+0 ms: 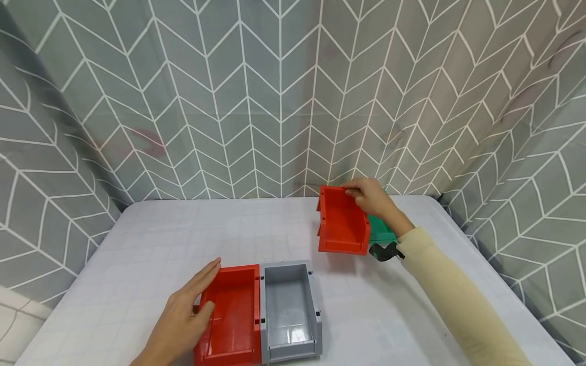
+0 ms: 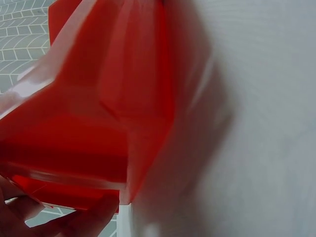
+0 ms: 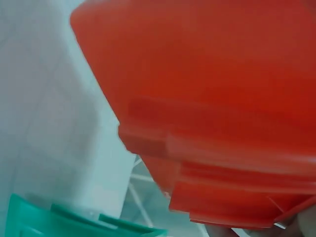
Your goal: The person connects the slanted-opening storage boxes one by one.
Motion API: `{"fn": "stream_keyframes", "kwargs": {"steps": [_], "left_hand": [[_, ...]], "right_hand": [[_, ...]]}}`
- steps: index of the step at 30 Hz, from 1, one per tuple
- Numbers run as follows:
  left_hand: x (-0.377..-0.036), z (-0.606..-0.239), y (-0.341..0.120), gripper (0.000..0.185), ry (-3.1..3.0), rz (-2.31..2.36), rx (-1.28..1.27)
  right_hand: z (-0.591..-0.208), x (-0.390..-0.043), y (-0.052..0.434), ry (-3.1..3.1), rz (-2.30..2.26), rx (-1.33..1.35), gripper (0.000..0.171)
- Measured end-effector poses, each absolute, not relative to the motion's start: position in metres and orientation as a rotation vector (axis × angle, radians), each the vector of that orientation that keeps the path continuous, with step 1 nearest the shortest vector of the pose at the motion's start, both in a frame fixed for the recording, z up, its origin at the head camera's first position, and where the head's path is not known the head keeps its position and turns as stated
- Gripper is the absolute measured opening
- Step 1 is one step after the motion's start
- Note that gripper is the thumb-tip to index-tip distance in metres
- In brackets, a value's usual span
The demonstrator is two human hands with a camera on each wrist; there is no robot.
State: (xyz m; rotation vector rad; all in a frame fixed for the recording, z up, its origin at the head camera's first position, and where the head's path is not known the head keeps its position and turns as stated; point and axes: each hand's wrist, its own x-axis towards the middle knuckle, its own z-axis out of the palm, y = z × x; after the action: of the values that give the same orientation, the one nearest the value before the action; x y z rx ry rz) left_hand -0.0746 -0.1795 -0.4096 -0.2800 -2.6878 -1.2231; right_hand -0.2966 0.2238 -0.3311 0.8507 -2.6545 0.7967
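Partly hidden: green bin (image 1: 381,231) behind red bin (image 1: 341,226), right hand (image 1: 373,197) gripping rim.

Green bin (image 1: 381,231): mostly hidden behind the right hand (image 1: 376,199) and the held red bin (image 1: 341,222).
Near red bin (image 1: 231,317): front corner cut off by the lower edge.
Left wrist view: heavily blurred.
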Motion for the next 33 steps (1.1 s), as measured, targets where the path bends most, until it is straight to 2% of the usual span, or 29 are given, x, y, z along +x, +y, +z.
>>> {"fn": "stream_keyframes", "kwargs": {"steps": [33], "left_hand": [[-0.076,-0.409,-0.181,0.075,-2.703,-1.152,-0.295]], "right_hand": [[-0.288,-0.234,0.215,-2.587,0.783,0.962,0.026]]}}
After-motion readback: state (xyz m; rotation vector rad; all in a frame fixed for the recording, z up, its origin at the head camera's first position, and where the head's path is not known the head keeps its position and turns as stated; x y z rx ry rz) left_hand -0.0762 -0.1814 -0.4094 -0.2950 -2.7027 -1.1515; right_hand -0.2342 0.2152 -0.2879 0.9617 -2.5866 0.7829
